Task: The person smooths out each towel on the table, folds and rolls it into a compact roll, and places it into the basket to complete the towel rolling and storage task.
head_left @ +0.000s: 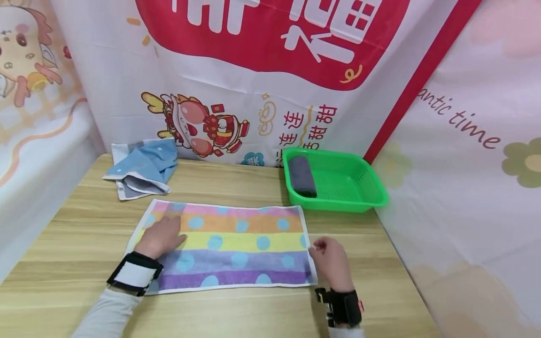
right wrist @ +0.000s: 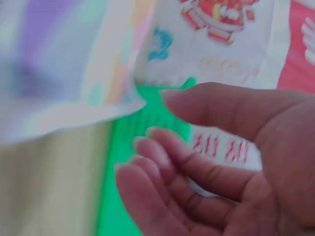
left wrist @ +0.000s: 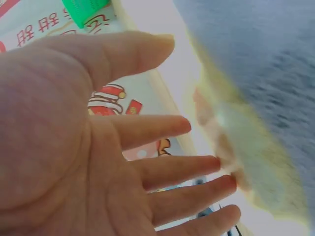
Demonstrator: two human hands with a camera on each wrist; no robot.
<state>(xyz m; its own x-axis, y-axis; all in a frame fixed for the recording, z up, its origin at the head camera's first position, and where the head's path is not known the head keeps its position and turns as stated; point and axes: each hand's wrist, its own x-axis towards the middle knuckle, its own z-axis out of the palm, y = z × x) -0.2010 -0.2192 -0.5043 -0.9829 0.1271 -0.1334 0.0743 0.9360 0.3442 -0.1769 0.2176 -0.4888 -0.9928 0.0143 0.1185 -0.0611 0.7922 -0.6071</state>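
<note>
A striped towel (head_left: 236, 225) with blue dots and a white border lies spread flat on the table. Over its left part is my left hand (head_left: 162, 237), fingers extended; the left wrist view shows the same hand (left wrist: 123, 147) with its fingers spread and their tips close to the fabric. My right hand (head_left: 331, 260) is at the towel's right edge. In the right wrist view this hand (right wrist: 211, 162) has loosely bent fingers apart from the thumb, with nothing between them, beside the towel's white-edged corner (right wrist: 118, 110).
A green plastic basket (head_left: 346, 205) stands at the back right, with a rolled dark grey towel (head_left: 302, 176) along its left side. At the back left lies a crumpled blue cloth (head_left: 145, 164). A printed curtain (head_left: 262, 117) hangs behind the wooden table (head_left: 236, 312).
</note>
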